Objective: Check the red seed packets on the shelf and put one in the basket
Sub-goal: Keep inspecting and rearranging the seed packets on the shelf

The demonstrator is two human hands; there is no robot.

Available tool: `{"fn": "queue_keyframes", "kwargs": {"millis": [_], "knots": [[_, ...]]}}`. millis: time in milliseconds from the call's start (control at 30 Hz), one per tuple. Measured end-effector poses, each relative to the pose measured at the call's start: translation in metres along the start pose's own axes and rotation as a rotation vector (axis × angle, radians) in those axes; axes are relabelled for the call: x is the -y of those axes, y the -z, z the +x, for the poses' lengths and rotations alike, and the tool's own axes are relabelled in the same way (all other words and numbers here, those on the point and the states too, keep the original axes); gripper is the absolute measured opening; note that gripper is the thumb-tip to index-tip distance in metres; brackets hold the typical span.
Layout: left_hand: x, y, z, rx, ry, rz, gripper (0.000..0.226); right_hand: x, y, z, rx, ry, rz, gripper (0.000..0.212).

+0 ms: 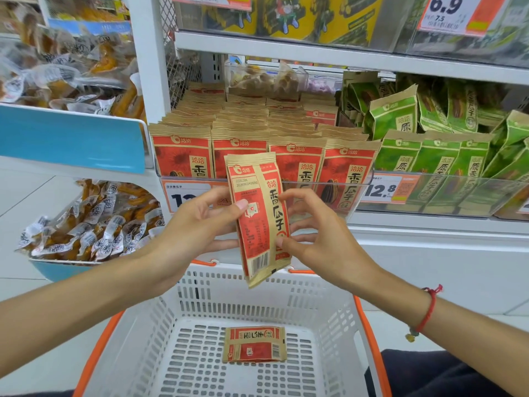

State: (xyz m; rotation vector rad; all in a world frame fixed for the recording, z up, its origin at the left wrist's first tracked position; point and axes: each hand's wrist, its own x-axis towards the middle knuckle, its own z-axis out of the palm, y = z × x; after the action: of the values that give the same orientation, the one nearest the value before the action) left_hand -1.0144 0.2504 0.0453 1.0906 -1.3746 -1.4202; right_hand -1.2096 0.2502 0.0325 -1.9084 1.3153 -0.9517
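Both hands, left hand (200,222) and right hand (312,236), pinch a red seed packet (262,216) upright above the basket (200,285) (another packet (254,343) lies inside), apparently checking its back; next it needs lowering and releasing.

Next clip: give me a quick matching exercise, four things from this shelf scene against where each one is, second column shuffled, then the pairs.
Things:
1. red seed packet with its back showing
2. second red seed packet
3. green packets
4. red string bracelet

Places:
A. lying flat on the floor of the white basket
B. on the right wrist
C. held upright above the basket between the left hand and the right hand
D. standing on the shelf to the right of the red rows

Pairs: 1-C, 2-A, 3-D, 4-B
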Motion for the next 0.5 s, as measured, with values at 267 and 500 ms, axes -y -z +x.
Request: {"fn": "queue_keyframes", "kwargs": {"millis": [267,500], "knots": [[0.005,-0.016,-0.012,-0.016,-0.031,0.123,0.039,0.002,-0.005,-0.004,0.123,-0.120,0.126,0.072],[-0.007,-0.010,-0.008,0.001,-0.084,0.170,0.028,0.002,0.028,0.012,0.356,-0.308,0.438,0.064]]}}
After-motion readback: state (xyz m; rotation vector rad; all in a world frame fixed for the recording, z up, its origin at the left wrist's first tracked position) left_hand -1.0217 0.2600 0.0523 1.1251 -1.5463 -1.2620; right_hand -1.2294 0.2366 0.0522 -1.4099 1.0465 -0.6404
